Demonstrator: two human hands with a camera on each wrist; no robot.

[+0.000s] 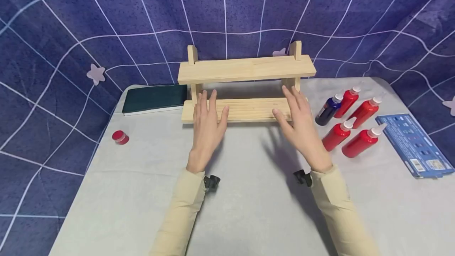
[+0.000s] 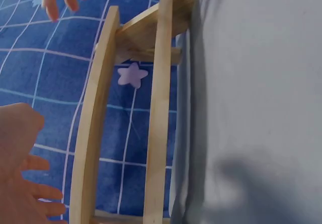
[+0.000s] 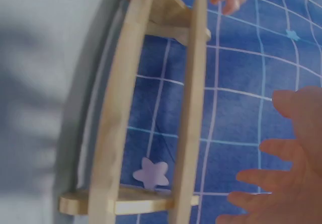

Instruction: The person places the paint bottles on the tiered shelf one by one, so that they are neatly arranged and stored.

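Note:
A two-tier wooden shelf stands at the back of the table, against the curtain. In the head view my left hand is in front of its left part and my right hand in front of its right part. Both hands have their fingers extended and thumbs apart, and neither holds anything. The left wrist view shows the left hand beside the shelf boards, with a gap between them. Likewise, the right hand is apart from the boards in the right wrist view.
Several red bottles and a dark blue bottle stand right of the shelf. Farther right lies a blue box. A dark green book and a small red jar are on the left. Behind hangs a blue curtain.

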